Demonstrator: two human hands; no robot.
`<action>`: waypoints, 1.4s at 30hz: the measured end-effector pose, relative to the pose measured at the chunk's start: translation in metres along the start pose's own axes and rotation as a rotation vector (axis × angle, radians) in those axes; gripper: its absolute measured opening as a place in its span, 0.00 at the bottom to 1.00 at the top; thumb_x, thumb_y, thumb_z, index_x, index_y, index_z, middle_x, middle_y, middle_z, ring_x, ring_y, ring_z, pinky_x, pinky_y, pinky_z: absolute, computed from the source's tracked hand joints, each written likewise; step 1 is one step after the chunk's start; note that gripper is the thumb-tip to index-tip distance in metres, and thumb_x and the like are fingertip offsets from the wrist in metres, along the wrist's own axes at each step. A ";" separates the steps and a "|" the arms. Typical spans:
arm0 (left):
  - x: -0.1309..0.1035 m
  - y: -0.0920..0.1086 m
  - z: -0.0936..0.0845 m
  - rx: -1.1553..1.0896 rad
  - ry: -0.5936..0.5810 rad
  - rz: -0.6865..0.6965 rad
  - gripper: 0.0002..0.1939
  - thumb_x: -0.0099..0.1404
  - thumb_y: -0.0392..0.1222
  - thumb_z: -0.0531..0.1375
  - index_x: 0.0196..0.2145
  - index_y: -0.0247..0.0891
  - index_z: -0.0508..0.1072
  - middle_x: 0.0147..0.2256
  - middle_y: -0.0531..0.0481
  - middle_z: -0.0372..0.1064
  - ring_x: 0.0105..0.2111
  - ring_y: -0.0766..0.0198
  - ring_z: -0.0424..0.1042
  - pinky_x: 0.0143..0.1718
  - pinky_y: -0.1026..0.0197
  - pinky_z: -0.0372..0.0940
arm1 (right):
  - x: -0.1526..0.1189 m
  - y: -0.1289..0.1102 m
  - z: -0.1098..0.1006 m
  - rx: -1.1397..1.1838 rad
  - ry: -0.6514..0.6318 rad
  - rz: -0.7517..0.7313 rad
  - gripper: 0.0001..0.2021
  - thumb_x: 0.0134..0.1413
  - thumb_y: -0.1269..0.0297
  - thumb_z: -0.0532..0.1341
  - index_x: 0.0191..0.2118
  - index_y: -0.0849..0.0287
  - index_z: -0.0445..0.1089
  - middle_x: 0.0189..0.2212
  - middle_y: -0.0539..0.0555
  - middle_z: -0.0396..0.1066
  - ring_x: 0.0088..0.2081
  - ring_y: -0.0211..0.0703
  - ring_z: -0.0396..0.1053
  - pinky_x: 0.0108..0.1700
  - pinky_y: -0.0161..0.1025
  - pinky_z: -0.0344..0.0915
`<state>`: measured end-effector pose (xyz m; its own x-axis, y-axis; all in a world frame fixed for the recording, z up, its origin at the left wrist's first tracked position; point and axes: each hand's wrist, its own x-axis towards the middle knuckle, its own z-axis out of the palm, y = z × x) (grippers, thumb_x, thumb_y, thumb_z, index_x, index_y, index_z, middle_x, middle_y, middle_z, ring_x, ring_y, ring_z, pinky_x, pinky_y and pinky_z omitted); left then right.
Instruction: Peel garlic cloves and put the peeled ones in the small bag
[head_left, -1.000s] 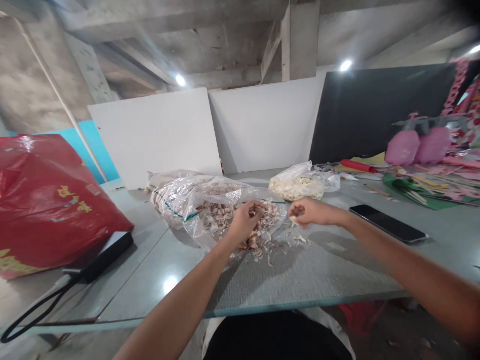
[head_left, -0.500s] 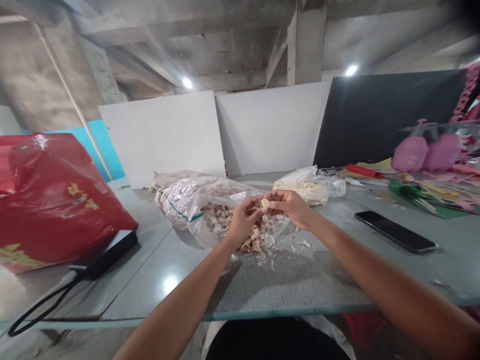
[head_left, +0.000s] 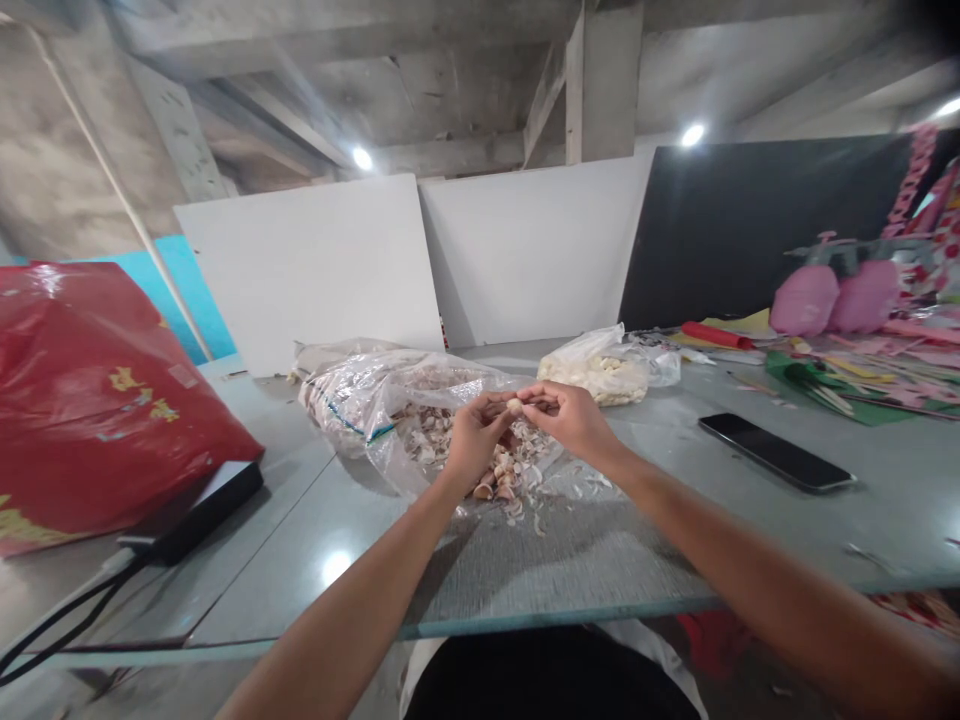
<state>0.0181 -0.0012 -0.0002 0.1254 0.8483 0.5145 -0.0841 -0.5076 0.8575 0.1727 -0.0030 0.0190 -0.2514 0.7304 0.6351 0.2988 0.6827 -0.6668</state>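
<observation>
Between my fingertips is a small pale garlic clove (head_left: 514,407). My left hand (head_left: 478,432) pinches it from the left, its fingers curled. From the other side my right hand (head_left: 564,415) grips the same clove with thumb and fingers. Below both hands lies a heap of garlic cloves and papery peels (head_left: 504,475), partly hidden by my left hand. The heap spills out of a clear plastic bag (head_left: 375,392) lying on its side. Behind my right hand sits another clear bag (head_left: 600,372) holding pale peeled pieces.
On the left stand a big red bag (head_left: 112,400) and a black box with a cable (head_left: 206,515). A phone (head_left: 776,452) lies at the right on the grey table (head_left: 600,570). Farther right are pink spray bottles (head_left: 806,298) and coloured paper scraps (head_left: 840,385). White boards (head_left: 315,270) lean behind.
The clove has turned between my fingers, and my hands have drawn slightly closer around it. The whole view has shifted a little, so things appear farther left.
</observation>
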 end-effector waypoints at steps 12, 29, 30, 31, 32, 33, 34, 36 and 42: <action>0.001 -0.007 0.001 0.166 0.087 0.014 0.18 0.50 0.46 0.63 0.37 0.34 0.74 0.24 0.51 0.71 0.16 0.72 0.65 0.18 0.69 0.61 | -0.001 -0.002 -0.005 -0.370 -0.018 -0.095 0.12 0.50 0.63 0.55 0.34 0.59 0.75 0.29 0.53 0.75 0.32 0.41 0.69 0.33 0.32 0.61; 0.000 -0.009 0.001 0.116 0.058 0.035 0.18 0.50 0.48 0.63 0.36 0.33 0.73 0.26 0.50 0.72 0.17 0.73 0.64 0.19 0.68 0.63 | 0.001 -0.002 -0.005 -0.329 0.028 -0.110 0.10 0.49 0.66 0.54 0.31 0.60 0.71 0.26 0.51 0.72 0.29 0.37 0.67 0.33 0.30 0.59; 0.000 -0.008 0.001 0.101 0.058 0.030 0.18 0.49 0.48 0.63 0.35 0.33 0.73 0.26 0.51 0.72 0.16 0.73 0.64 0.19 0.67 0.63 | 0.001 -0.002 -0.006 -0.301 0.032 -0.103 0.10 0.49 0.65 0.53 0.31 0.60 0.71 0.26 0.52 0.72 0.29 0.37 0.68 0.33 0.30 0.60; 0.000 -0.007 0.002 0.086 0.056 0.025 0.18 0.49 0.49 0.64 0.35 0.33 0.73 0.25 0.51 0.72 0.16 0.73 0.64 0.19 0.67 0.63 | 0.001 -0.002 -0.006 -0.280 0.035 -0.097 0.10 0.49 0.65 0.53 0.31 0.60 0.71 0.26 0.51 0.72 0.29 0.37 0.68 0.33 0.31 0.60; 0.000 -0.006 0.002 0.069 0.052 0.019 0.18 0.49 0.49 0.63 0.34 0.33 0.72 0.25 0.52 0.71 0.16 0.73 0.64 0.18 0.67 0.63 | 0.001 -0.003 -0.007 -0.266 0.040 -0.093 0.10 0.50 0.64 0.53 0.31 0.60 0.71 0.26 0.51 0.72 0.29 0.38 0.68 0.33 0.31 0.61; 0.000 -0.005 0.002 0.046 0.049 0.015 0.18 0.49 0.49 0.63 0.34 0.34 0.71 0.24 0.53 0.70 0.16 0.72 0.64 0.18 0.67 0.63 | 0.001 -0.003 -0.007 -0.258 0.048 -0.090 0.10 0.50 0.64 0.53 0.31 0.60 0.71 0.26 0.52 0.72 0.29 0.38 0.68 0.33 0.31 0.61; 0.000 -0.003 0.002 0.021 0.046 0.014 0.18 0.50 0.49 0.63 0.34 0.34 0.70 0.23 0.54 0.69 0.16 0.72 0.65 0.18 0.67 0.63 | 0.001 -0.003 -0.008 -0.256 0.056 -0.088 0.10 0.50 0.63 0.53 0.30 0.60 0.71 0.26 0.52 0.72 0.29 0.38 0.68 0.33 0.31 0.61; 0.000 -0.002 0.002 -0.027 0.046 0.021 0.17 0.50 0.49 0.63 0.34 0.34 0.69 0.22 0.56 0.66 0.16 0.72 0.64 0.19 0.67 0.63 | 0.001 -0.002 -0.009 -0.261 0.065 -0.086 0.10 0.50 0.62 0.53 0.30 0.61 0.70 0.25 0.51 0.71 0.28 0.38 0.67 0.33 0.31 0.60; 0.002 -0.001 0.000 -0.138 0.093 0.026 0.18 0.50 0.47 0.64 0.38 0.36 0.68 0.26 0.56 0.65 0.17 0.76 0.63 0.20 0.68 0.63 | -0.002 -0.001 -0.009 -0.328 0.031 -0.091 0.10 0.53 0.62 0.52 0.30 0.60 0.67 0.21 0.49 0.66 0.24 0.35 0.62 0.29 0.31 0.56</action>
<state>0.0184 0.0014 -0.0003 0.0296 0.8487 0.5280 -0.2222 -0.5095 0.8313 0.1808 -0.0054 0.0219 -0.2642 0.6626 0.7008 0.5577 0.6978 -0.4495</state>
